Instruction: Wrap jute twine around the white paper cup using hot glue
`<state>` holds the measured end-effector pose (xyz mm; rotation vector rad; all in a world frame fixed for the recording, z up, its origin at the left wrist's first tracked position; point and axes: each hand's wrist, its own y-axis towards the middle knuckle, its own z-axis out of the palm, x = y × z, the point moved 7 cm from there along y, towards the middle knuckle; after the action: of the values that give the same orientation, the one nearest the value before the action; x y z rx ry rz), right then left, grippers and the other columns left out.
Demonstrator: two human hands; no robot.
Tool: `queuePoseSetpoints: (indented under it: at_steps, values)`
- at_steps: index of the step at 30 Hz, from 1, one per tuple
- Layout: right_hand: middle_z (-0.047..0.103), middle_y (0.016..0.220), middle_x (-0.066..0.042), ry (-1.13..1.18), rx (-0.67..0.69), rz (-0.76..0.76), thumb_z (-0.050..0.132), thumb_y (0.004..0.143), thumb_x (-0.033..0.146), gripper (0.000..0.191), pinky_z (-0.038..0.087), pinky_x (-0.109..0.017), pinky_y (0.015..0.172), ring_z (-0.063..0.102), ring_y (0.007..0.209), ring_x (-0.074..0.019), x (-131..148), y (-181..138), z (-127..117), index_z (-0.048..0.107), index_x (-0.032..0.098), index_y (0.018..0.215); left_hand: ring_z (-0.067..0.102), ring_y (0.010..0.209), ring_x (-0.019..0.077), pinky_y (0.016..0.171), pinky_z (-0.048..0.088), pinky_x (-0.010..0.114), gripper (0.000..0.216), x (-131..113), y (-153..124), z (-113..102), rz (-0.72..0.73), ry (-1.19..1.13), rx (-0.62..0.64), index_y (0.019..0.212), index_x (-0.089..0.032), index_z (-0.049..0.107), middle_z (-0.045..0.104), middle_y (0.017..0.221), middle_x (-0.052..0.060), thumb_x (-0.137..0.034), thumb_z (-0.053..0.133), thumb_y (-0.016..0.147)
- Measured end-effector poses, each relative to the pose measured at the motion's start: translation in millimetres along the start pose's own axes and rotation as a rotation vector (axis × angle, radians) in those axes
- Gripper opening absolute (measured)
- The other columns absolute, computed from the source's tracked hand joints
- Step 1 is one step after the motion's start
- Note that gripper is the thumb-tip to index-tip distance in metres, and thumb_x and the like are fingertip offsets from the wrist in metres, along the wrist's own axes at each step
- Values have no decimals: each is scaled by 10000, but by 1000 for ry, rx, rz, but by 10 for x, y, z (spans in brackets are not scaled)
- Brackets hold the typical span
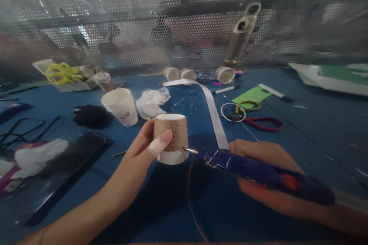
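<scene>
My left hand (146,141) is closed around a paper cup (176,128) wound with brown twine. A white band of the cup shows below the winding, and the thumb, with a bandage on it, presses the twine. My right hand (258,153) grips a blue hot glue gun (244,168), its metal nozzle pointing left at the cup's lower edge, where the twine ends. Nozzle and cup appear to touch. From the cup a loose length of twine (189,191) hangs down towards the table's near edge. Parts of the right fingers are hidden behind the glue gun.
Stacked white paper cups (120,105) and a crumpled plastic bag (152,102) lie beyond my left hand. Red-handled pliers (264,123), a white paper strip (212,111) and green paper (250,95) lie to the right. A black phone (66,172) is at left; a perforated metal screen (143,26) stands behind.
</scene>
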<state>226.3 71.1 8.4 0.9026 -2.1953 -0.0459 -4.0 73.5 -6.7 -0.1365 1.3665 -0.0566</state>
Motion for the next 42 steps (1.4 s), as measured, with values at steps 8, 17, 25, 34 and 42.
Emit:
queuePoseSetpoints:
  at_steps: [8,17,25,34,42]
  values:
    - [471,598,92,8,-31,0,585,845,176,209,285,-258,475,403,491,-87,4,18,3,428,257,733,680,1294,310,1035,554,386,448,17,21,-12,4,-33,17,1221,-283,781,775,1311,37,-530,859,855]
    - [465,594,92,25,-66,25,576,821,177,191,272,-265,490,387,496,-90,-25,9,19,431,256,725,674,1331,316,1049,575,380,412,18,20,-23,4,-49,5,1221,-292,788,786,1307,24,-506,846,874]
    - [462,591,82,26,-61,70,578,824,177,197,272,-274,494,394,498,-101,-30,8,10,426,256,727,686,1290,322,1044,564,386,439,16,31,-44,3,-37,-3,1240,-303,784,770,1337,24,-516,849,862]
    - [476,589,76,4,-55,102,565,836,205,180,254,-279,484,406,498,-100,-28,17,3,436,254,721,691,1255,320,989,572,375,419,3,36,-33,11,-15,7,1199,-289,798,777,1317,37,-529,847,859]
    - [468,591,84,4,-49,81,549,834,185,176,267,-274,476,398,500,-99,-24,15,12,430,258,726,687,1261,331,985,562,379,437,-4,43,-39,3,-2,6,1215,-299,793,790,1274,30,-546,842,858]
